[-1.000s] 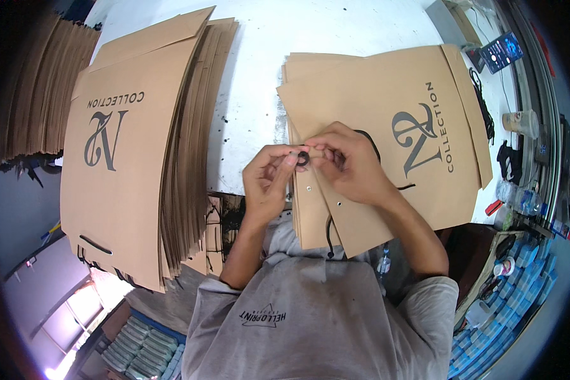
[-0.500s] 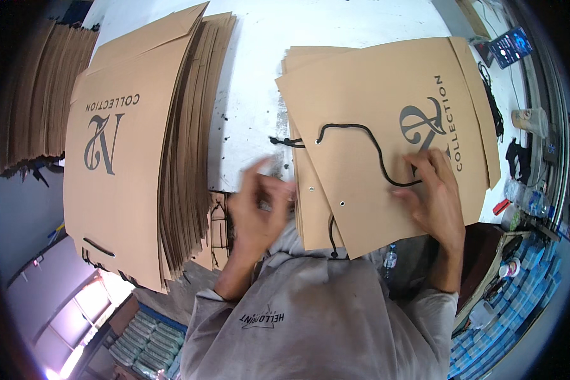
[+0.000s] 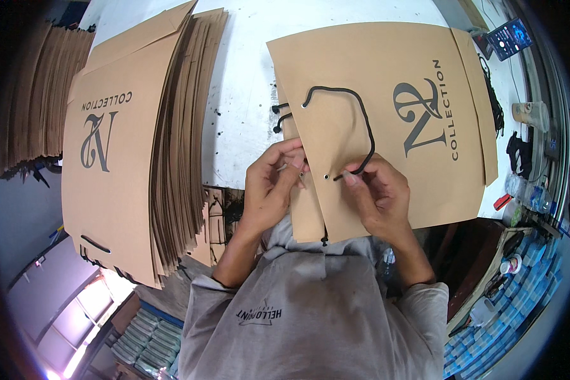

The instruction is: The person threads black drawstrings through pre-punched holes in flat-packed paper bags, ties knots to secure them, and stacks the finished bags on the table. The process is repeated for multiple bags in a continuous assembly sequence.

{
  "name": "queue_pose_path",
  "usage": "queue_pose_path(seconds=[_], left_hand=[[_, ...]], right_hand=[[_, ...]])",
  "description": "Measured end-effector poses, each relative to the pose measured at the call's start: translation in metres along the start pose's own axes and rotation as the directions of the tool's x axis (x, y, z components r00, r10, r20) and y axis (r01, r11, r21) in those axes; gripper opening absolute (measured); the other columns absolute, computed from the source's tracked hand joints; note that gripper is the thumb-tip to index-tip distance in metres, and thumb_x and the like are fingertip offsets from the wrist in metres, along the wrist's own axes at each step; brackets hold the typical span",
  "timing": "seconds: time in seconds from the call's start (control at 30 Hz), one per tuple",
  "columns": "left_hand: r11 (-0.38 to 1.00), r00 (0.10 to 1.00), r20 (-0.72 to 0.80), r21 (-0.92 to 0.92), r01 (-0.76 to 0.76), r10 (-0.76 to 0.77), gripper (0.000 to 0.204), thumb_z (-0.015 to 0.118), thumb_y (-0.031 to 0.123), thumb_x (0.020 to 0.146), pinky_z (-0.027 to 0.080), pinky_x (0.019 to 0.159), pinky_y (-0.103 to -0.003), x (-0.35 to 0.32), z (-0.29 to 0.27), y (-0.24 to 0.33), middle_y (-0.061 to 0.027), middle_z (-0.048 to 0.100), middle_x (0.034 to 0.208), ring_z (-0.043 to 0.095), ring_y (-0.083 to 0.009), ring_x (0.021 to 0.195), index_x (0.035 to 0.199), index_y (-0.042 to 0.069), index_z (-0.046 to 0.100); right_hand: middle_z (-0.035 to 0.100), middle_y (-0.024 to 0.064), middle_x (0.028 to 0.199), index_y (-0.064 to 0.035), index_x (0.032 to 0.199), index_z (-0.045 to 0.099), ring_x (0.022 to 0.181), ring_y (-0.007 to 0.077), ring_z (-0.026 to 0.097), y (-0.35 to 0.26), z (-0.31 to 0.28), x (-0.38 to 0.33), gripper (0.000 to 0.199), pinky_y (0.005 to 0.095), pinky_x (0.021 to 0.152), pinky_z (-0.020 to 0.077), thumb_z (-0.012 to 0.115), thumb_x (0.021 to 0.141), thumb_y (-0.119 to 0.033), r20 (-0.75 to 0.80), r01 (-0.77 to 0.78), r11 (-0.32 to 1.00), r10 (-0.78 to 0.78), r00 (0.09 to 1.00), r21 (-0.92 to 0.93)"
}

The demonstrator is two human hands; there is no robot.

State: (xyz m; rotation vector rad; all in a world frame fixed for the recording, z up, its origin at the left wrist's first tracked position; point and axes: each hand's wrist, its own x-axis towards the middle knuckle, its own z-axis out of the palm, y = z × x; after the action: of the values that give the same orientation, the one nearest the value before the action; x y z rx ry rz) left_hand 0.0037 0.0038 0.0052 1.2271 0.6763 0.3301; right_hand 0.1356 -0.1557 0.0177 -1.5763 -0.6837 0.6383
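White and paint-flecked, the surface (image 3: 247,95) carries two lots of flat brown paper bags: a tall fanned stack (image 3: 139,158) toward its left edge, and the bag in work (image 3: 386,126) lying near its front edge, close to our chest. On that bag a black cord handle (image 3: 361,120) already has one end set in the far hole, from which it loops over the bag's face and comes back toward us. What is left is the near hole (image 3: 326,177), which looks empty. Our right hand (image 3: 380,196) has its fingers closed on the loose cord end just beside that hole, while our left hand (image 3: 272,183) pinches the bag's edge, its fingers closed on the paper and perhaps on something small, though we cannot make it out. Two more cord ends (image 3: 278,117) stick out from under the bag's left edge. Judging by this, the handle is about half fitted, with the second end to be threaded and secured.
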Motion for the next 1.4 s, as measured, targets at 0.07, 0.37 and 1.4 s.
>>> queue_pose_path(seconds=[0.07,0.37,1.4], left_hand=[[1.000,0.998,0.060,-0.017,-0.025,0.026,0.044,0.060,-0.003,0.098,0.049,0.070,-0.020,0.000,0.000,-0.001,-0.0062,0.069,0.106,0.064,-0.0082,0.088,0.142,-0.002,0.050],[0.995,0.977,0.194,-0.020,0.095,-0.089,0.074,0.062,-0.013,0.091,0.053,0.080,-0.023,-0.011,0.006,-0.002,-0.0117,0.067,0.111,0.069,-0.0135,0.095,0.153,0.006,0.025],[0.992,0.978,0.186,0.054,-0.110,0.098,0.046,0.061,-0.014,0.094,0.056,0.083,-0.026,0.003,0.029,-0.022,-0.0121,0.071,0.106,0.069,-0.0128,0.097,0.139,-0.009,0.053]], right_hand=[[0.067,0.0088,0.088,0.0013,0.098,0.068,0.074,0.0138,0.062,0.010,0.002,0.001,0.008,0.0263,0.068,0.0496,0.071,0.092,0.002,-0.001,0.083,0.994,-0.083,0.997,-0.068],[0.072,0.0118,0.091,0.0026,0.093,0.067,0.075,0.0135,0.066,0.017,0.010,-0.002,0.009,0.0253,0.060,0.0495,0.074,0.088,0.005,-0.007,0.235,0.966,-0.237,0.972,-0.111],[0.067,0.0116,0.088,0.0024,0.091,0.071,0.076,0.0203,0.068,0.015,-0.017,0.008,0.015,0.0292,0.065,0.0525,0.082,0.083,-0.002,0.037,0.180,0.932,-0.178,0.983,-0.313]])
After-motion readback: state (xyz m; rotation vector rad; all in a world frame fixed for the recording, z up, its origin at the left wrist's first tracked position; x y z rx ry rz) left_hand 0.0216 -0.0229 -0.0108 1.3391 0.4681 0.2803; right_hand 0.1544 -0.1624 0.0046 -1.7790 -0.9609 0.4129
